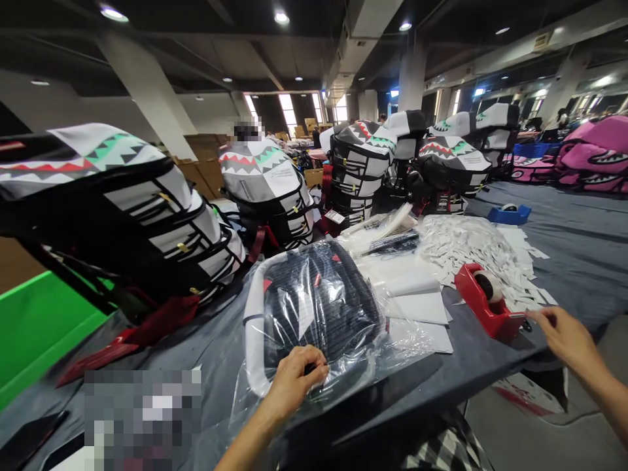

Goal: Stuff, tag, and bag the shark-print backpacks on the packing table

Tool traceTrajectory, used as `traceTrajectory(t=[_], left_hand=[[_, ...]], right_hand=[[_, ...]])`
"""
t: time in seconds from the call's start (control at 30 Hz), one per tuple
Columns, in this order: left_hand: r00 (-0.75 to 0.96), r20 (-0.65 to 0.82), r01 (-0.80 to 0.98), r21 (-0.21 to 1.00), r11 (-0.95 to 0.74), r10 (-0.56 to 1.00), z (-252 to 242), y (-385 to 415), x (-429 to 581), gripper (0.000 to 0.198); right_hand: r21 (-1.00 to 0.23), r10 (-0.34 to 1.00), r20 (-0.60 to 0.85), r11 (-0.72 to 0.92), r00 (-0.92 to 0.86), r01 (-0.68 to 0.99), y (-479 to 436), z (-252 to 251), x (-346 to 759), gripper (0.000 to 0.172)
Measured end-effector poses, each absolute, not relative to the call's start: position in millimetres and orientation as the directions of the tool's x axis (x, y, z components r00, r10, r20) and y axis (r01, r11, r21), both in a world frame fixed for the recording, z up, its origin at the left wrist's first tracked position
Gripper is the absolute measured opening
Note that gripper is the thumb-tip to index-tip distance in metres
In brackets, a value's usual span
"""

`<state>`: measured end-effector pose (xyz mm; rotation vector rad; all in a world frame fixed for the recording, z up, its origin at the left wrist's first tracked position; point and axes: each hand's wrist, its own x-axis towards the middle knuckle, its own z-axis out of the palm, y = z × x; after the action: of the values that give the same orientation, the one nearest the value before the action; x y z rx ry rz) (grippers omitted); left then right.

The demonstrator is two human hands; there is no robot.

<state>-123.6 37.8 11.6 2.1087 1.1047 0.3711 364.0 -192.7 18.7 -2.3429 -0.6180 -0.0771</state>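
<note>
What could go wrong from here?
The red tape dispenser stands near the front edge of the table, by the right hand; a hard pull might drag it off. The heap of white slips beside it could scatter if bumped. The loose clear bag under the left hand might crease or slip.

Backpacks in black, white and grey point(150, 209), with red and green zigzag bands across their tops, stand in a row along the far side of the grey-covered counter point(579, 252). At the right, pink bags point(596, 157) are piled near a blue tray point(531, 150). A blue tape dispenser point(510, 214) sits just beyond a heap of small white slips point(471, 245). At the left, a bright green panel point(39, 333) borders the counter, and cardboard boxes point(206, 173) stand behind the backpacks. Round lights point(281, 18) dot the dark ceiling.
</note>
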Motion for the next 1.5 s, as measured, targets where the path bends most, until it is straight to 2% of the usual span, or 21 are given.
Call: traceTrajectory(t=[0.07,0.13,0.17,0.23,0.3,0.37,0.4,0.47,0.57,0.67,0.77,0.87,0.93,1.0,1.07,1.17,1.27,1.37,1.5], left_hand=[[0.587,-0.06,0.591,0.713,-0.377,0.807,10,39,-124,0.019],[0.578,-0.055,0.598,0.707,-0.377,0.814,11,39,-124,0.017],[0.575,-0.051,0.605,0.699,-0.382,0.817,12,37,-124,0.016],[0.568,-0.047,0.621,0.68,-0.39,0.822,15,34,-123,0.013],[0.561,-0.053,0.637,0.664,-0.391,0.826,18,32,-122,0.009],[0.548,-0.064,0.654,0.655,-0.379,0.834,18,31,-120,0.006],[0.539,-0.069,0.66,0.653,-0.37,0.839,18,32,-120,0.005],[0.522,-0.071,0.668,0.653,-0.356,0.85,18,32,-119,0.005],[0.509,-0.061,0.666,0.66,-0.347,0.859,18,31,-118,0.005],[0.507,-0.055,0.659,0.668,-0.346,0.86,19,30,-118,0.006],[0.512,-0.054,0.653,0.673,-0.348,0.857,19,29,-120,0.008],[0.522,-0.047,0.641,0.681,-0.355,0.852,17,31,-121,0.01],[0.529,-0.046,0.633,0.686,-0.358,0.847,14,32,-120,0.01],[0.533,-0.045,0.627,0.692,-0.359,0.845,14,33,-118,0.011],[0.539,-0.037,0.621,0.692,-0.368,0.841,17,31,-117,0.012],[0.601,0.04,0.569,0.68,-0.462,0.799,25,23,-128,0.014],[0.638,0.134,0.553,0.605,-0.572,0.758,31,12,-159,0.013],[0.529,0.158,0.661,0.539,-0.521,0.834,28,5,-192,0.01],[0.4,0.141,0.729,0.551,-0.407,0.906,18,6,-208,0.008]], right_hand=[[-0.842,0.331,0.023,-0.503,0.943,0.197,-202,9,345,0.023],[-0.945,0.341,-0.154,-0.326,0.927,-0.037,-201,-7,319,0.033],[-0.959,0.393,-0.2,-0.264,0.897,-0.098,-196,-14,303,0.042],[-0.965,0.589,-0.258,-0.192,0.766,-0.178,-179,-25,267,0.056],[-0.949,0.8,-0.299,-0.191,0.519,-0.252,-157,-23,230,0.061],[-0.965,0.941,-0.245,-0.214,0.233,-0.15,-132,-5,199,0.056],[-0.983,0.977,-0.185,-0.184,0.104,-0.02,-118,8,187,0.055],[-0.966,0.985,-0.062,-0.017,-0.164,0.258,-85,38,167,0.054],[-0.834,0.854,-0.032,0.264,-0.52,0.485,-30,71,145,0.052],[-0.66,0.701,-0.136,0.463,-0.7,0.592,17,71,129,0.041],[-0.446,0.701,-0.198,0.558,-0.685,0.7,43,55,129,0.032],[-0.298,0.863,-0.133,0.434,-0.487,0.85,45,45,142,0.035],[-0.319,0.918,-0.044,0.362,-0.395,0.876,35,42,149,0.031],[-0.402,0.901,0.005,0.399,-0.433,0.824,21,38,147,0.029],[-0.435,0.868,0.015,0.453,-0.497,0.778,9,33,139,0.034],[-0.385,0.86,-0.002,0.471,-0.511,0.794,1,25,124,0.047],[-0.363,0.858,-0.036,0.466,-0.512,0.807,7,21,118,0.055],[-0.375,0.856,-0.049,0.462,-0.515,0.804,17,19,117,0.057],[-0.473,0.868,0.02,0.445,-0.496,0.76,10,15,126,0.053]])
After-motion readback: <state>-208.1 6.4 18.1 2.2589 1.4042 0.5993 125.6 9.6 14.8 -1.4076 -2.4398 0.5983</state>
